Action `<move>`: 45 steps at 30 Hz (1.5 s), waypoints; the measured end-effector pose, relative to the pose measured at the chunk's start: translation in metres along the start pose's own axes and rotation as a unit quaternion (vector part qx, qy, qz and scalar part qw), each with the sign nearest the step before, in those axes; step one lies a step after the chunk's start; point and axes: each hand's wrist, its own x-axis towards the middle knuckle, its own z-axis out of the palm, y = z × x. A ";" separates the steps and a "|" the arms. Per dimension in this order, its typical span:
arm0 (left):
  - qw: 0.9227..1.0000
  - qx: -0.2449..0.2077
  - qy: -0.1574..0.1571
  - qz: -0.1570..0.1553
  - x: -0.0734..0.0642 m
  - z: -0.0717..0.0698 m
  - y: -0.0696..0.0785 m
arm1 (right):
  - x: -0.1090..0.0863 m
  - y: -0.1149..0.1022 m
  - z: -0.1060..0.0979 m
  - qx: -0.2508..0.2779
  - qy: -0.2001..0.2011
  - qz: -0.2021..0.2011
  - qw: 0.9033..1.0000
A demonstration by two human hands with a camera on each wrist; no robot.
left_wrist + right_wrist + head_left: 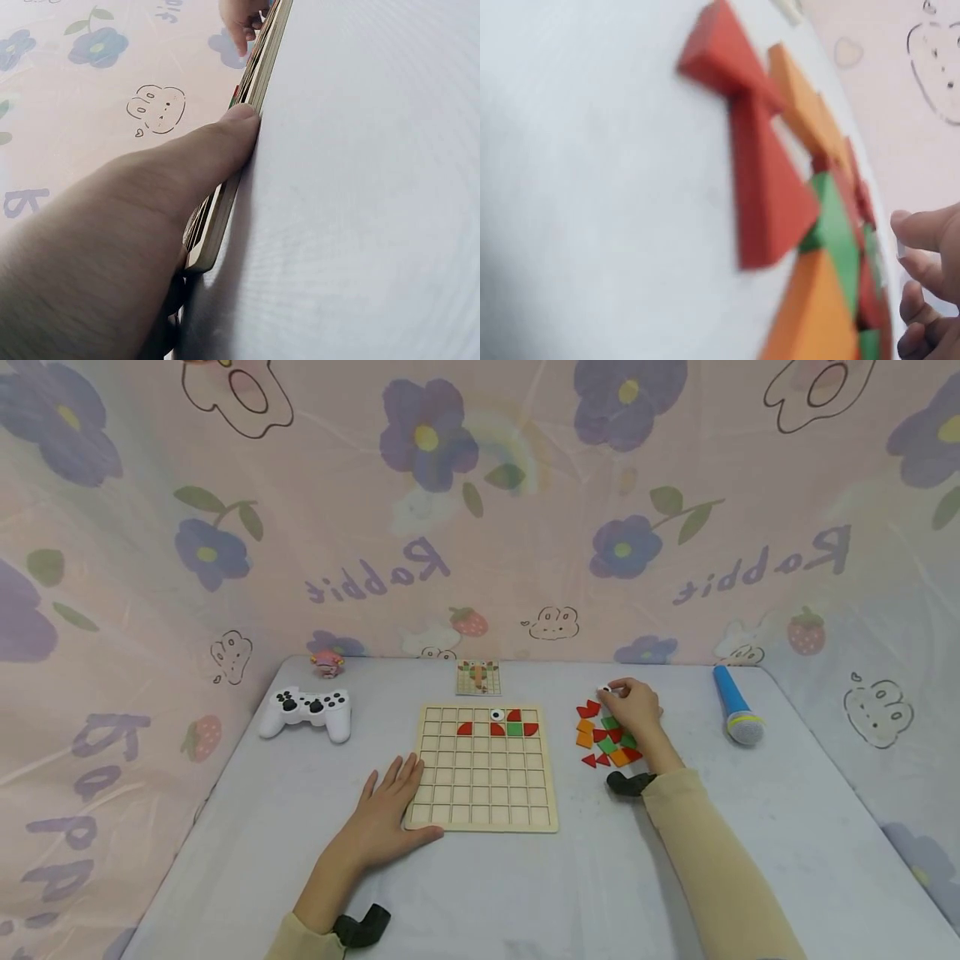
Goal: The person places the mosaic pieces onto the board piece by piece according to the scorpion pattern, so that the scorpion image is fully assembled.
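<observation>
My left hand [381,820] rests along the left edge of a wooden grid board [480,789], fingers straight, thumb on its near edge. In the board's upper rows lie a round eye piece [497,715], a green square [513,729] and several red quarter-round pieces [465,729]. To the right, my right hand [636,708] pinches a small white eye piece [604,689] between thumb and fingertips, at the far side of a loose pile of red, orange and green pieces [584,732]. In the right wrist view, red triangles [772,202] of that pile appear close up.
A small pattern card [478,677] lies behind the board. A white game controller [306,713] and a pink figurine [327,663] are at the left, a blue toy microphone [737,706] at the right. A printed cloth [510,527] hangs around the table.
</observation>
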 end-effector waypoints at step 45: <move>1.000 0.000 -0.007 0.006 0.000 -0.002 -0.001 | -0.064 -0.146 0.132 0.019 -0.057 -0.212 0.975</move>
